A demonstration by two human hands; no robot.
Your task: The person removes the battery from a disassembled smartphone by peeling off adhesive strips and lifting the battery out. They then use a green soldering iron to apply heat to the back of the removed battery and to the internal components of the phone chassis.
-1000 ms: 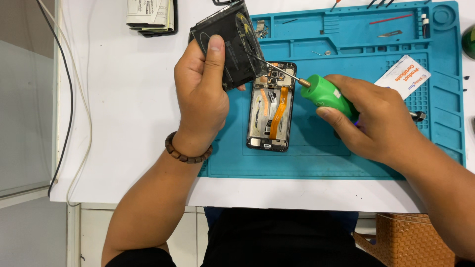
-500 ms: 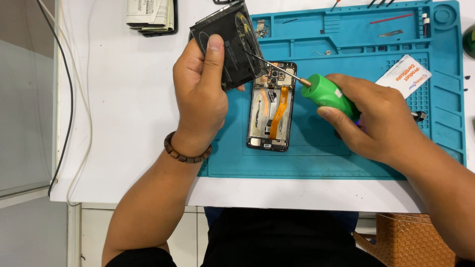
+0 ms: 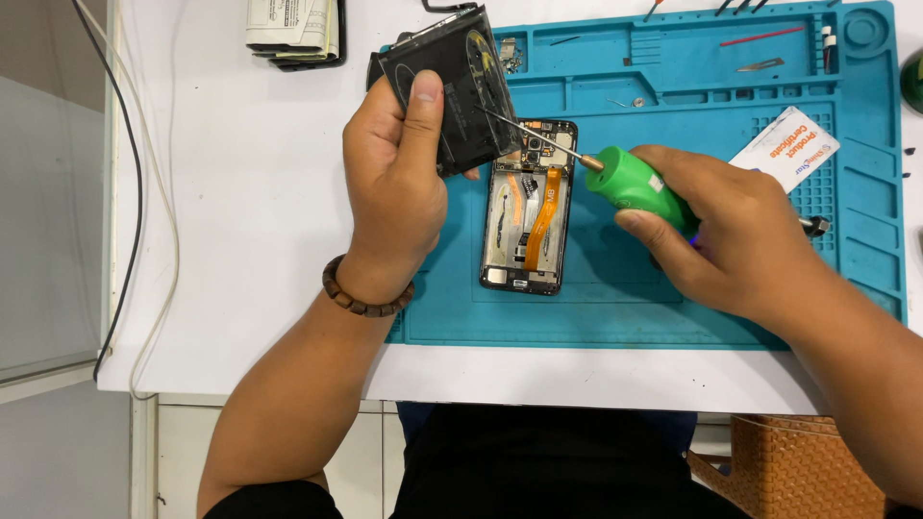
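The fingers of the left hand [image 3: 394, 192] are closed around a dark back cover [image 3: 452, 86], with the thumb pressed flat on its upper face and the other fingers wrapped beneath it; the cover is held tilted, raised above the top-left corner of the blue work mat [image 3: 673, 317]. The fingers of the right hand [image 3: 731, 240] are closed around the green handle of a screwdriver [image 3: 630, 183]. The thin metal shaft runs from the handle up and to the left, and its tip meets the lower right face of the cover, just beside the left thumb. Directly below the shaft, between the two hands, an opened phone body [image 3: 529, 207] lies flat on the mat, showing an orange flex cable and internal parts. A beaded bracelet [image 3: 365, 293] sits on the left wrist. Beyond the right-hand knuckles, a white card [image 3: 784, 149] rests on the mat. Small tools lie in the mat's upper compartments, well apart from both hands. Beyond the left fingertips, off the mat, a stack of dark flat items [image 3: 293, 34] lies on the white table [image 3: 240, 192].
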